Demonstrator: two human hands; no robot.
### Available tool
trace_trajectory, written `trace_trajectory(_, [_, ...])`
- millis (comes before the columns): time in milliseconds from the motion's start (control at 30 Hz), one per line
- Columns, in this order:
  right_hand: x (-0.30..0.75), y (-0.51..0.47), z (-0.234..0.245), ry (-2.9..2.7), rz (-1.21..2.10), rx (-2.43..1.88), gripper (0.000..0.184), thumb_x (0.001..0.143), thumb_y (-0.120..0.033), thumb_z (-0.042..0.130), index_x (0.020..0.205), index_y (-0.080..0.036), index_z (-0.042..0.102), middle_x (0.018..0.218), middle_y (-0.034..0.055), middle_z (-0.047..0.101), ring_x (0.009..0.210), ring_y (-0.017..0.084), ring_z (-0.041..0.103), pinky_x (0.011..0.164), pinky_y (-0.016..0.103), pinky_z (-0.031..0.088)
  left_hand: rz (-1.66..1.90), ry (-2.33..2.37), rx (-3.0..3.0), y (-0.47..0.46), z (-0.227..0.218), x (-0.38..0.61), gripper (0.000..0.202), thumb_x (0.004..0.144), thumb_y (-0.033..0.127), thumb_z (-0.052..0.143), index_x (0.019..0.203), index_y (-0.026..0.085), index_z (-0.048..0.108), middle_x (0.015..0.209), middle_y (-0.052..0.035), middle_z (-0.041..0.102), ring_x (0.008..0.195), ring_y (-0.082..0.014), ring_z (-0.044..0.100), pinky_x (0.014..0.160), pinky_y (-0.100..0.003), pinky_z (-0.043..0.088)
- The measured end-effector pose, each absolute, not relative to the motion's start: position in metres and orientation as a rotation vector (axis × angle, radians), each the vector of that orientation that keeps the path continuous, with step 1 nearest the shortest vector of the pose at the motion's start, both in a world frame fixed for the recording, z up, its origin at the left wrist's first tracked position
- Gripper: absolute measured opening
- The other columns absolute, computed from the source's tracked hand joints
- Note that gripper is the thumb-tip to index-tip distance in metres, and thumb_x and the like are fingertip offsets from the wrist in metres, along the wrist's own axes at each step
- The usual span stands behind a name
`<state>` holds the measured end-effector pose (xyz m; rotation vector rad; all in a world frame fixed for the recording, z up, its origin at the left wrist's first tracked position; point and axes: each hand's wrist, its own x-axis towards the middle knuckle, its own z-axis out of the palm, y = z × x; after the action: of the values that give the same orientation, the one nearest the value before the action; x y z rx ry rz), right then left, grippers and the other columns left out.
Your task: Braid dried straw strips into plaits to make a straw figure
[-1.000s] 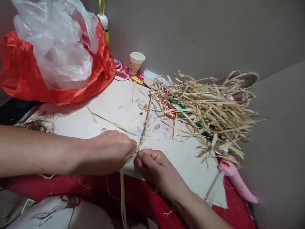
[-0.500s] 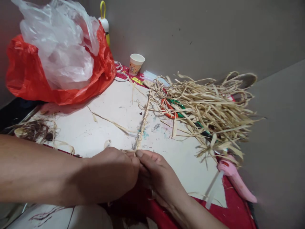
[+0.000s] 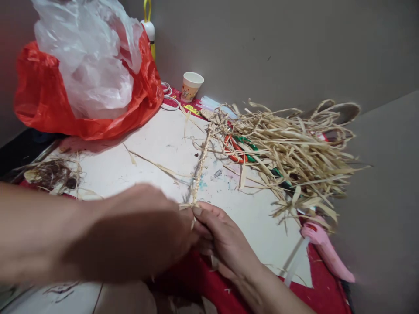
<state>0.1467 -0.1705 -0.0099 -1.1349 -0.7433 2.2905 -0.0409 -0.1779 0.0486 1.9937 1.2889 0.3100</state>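
motion blur is marking the left hand (image 3: pixel 147 226), which is sitting nearer the body than a second ago; the loose strands then hanging below it are no longer showing. its fingers are curling inward; whether they are gripping a strand, the view is not revealing. one straw braid (image 3: pixel 200 168) is running across the white board (image 3: pixel 153 139) toward the body, its lower end resting between the hands. the right hand (image 3: pixel 225 240) is holding position there, thumb and forefinger pinching that end. this change is suggesting that the left hand is drawing strands while the right is steadying the plait.

quantities, left to right: one brown fibrous clump (image 3: pixel 49 173) is lying on the board; one red plastic bag (image 3: pixel 39 98) is holding bunched translucent plastic (image 3: pixel 94 74); one paper cup (image 3: pixel 191 88) is standing upright; two handle loops, one red-orange (image 3: pixel 233 150) and one green (image 3: pixel 251 150), are protruding from one straw bundle (image 3: pixel 297 152), whose overlapping strips are defying a count; one pink glue gun (image 3: pixel 329 255) is lying at far right, one translucent stick (image 3: pixel 297 261) extending from it.
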Motion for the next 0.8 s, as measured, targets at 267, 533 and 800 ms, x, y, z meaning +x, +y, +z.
trace_trajectory(267, [0.149, -0.165, -0.009, -0.749, 2.368, -1.074, 0.023, 0.082, -0.034, 0.060, 0.071, -0.015, 0.055, 0.045, -0.0106, 0.029, 0.037, 0.002, 0.017, 0.033, 0.013, 0.015, 0.222, 1.148, 1.557, -0.113, 0.045, -0.046, 0.021, 0.077, 0.030, 0.051, 0.064, 0.016, 0.059, 0.057, 0.0032, 0.051, 0.051, -0.0078, 0.040, 0.054, -0.023, 0.030])
trace_trajectory(533, [0.152, -0.159, -0.011, -0.841, 2.396, -1.141, 0.027, 0.081, -0.037, 0.060, 0.069, -0.015, 0.053, 0.044, -0.0105, 0.028, 0.038, 0.002, 0.016, 0.035, 0.014, 0.013, 0.074, 0.900, 0.989, -0.129, 0.023, -0.024, 0.013, 0.073, 0.020, 0.050, 0.065, 0.015, 0.058, 0.046, 0.0049, 0.046, 0.041, -0.0071, 0.034, 0.046, -0.023, 0.027])
trace_trajectory(800, [0.157, -0.154, -0.011, -1.107, 2.389, -1.175, 0.033, 0.084, -0.045, 0.056, 0.069, -0.017, 0.050, 0.044, -0.0105, 0.027, 0.039, 0.004, 0.016, 0.037, 0.016, 0.017, 0.070, 0.959, 1.397, -0.128, 0.027, -0.028, 0.025, 0.079, 0.021, 0.043, 0.073, 0.014, 0.066, 0.048, 0.0063, 0.040, 0.046, -0.0073, 0.028, 0.046, -0.021, 0.025])
